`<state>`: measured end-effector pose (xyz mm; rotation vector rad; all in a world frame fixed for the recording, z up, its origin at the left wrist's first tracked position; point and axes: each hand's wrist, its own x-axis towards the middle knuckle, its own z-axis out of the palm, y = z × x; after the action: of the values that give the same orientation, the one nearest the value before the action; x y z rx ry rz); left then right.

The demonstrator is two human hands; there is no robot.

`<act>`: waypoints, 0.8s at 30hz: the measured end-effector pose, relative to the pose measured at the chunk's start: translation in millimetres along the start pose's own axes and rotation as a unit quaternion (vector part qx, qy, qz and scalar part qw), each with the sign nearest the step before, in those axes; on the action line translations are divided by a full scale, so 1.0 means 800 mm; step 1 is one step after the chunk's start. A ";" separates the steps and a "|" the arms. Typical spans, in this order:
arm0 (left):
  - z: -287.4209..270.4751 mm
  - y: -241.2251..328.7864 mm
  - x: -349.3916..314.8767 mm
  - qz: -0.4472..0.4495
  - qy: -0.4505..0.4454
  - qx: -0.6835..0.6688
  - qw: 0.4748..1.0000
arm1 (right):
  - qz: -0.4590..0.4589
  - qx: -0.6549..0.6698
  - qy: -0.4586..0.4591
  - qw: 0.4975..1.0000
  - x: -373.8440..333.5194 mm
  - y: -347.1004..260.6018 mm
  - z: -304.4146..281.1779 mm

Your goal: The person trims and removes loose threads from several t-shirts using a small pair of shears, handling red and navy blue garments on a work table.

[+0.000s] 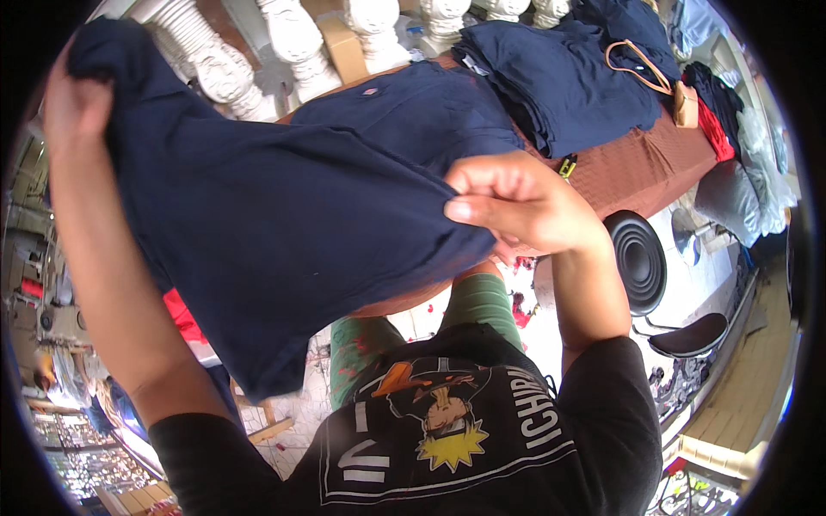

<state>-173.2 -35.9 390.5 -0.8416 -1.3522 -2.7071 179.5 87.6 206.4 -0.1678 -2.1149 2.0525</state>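
A navy garment (258,206), perhaps a shirt or part of one, is stretched between my two hands above the table's near side. My left hand (82,103), raised at the far left, is closed on one end, and the cloth hides most of its fingers. With thumb and fingers my right hand (508,202) pinches the garment's right edge. Behind it a navy shirt (404,107) with a small red patch lies flat on the brown-covered table (637,168). A pile of folded navy garments (559,82) rests to its right.
Small yellow-and-black snips (568,165) lie at the table's front edge. A tan strap (641,64) rests on the pile. White balusters (301,52) line the back. On the right stand a round black stool (637,262) and a grey plastic bag (730,199). Red scraps (520,305) litter the floor.
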 end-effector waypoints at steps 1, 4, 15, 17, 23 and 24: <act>0.026 -0.039 -0.008 -0.029 -0.022 -0.004 0.999 | 0.017 0.031 0.039 0.999 -0.014 0.004 -0.008; 0.028 -0.191 0.097 -0.093 -0.189 -0.005 0.977 | 0.013 0.026 0.148 0.989 -0.035 0.027 -0.031; -0.005 -0.326 -0.328 0.016 -0.540 0.270 0.797 | 0.161 -0.559 0.534 0.613 -0.076 0.258 -0.220; -0.044 -0.317 -0.380 0.018 -0.557 0.300 0.774 | 0.194 -0.584 0.531 0.583 -0.064 0.270 -0.219; -0.075 -0.321 -0.434 0.091 -0.546 0.356 0.753 | 0.179 -0.621 0.515 0.563 -0.066 0.272 -0.225; -0.077 -0.324 -0.434 0.094 -0.539 0.351 0.760 | 0.217 -0.617 0.503 0.565 -0.064 0.275 -0.228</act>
<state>35.9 1.4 7.8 -2.3113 -1.9712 -1.1716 257.0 262.6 -11.7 -1.6355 -2.1229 -0.1580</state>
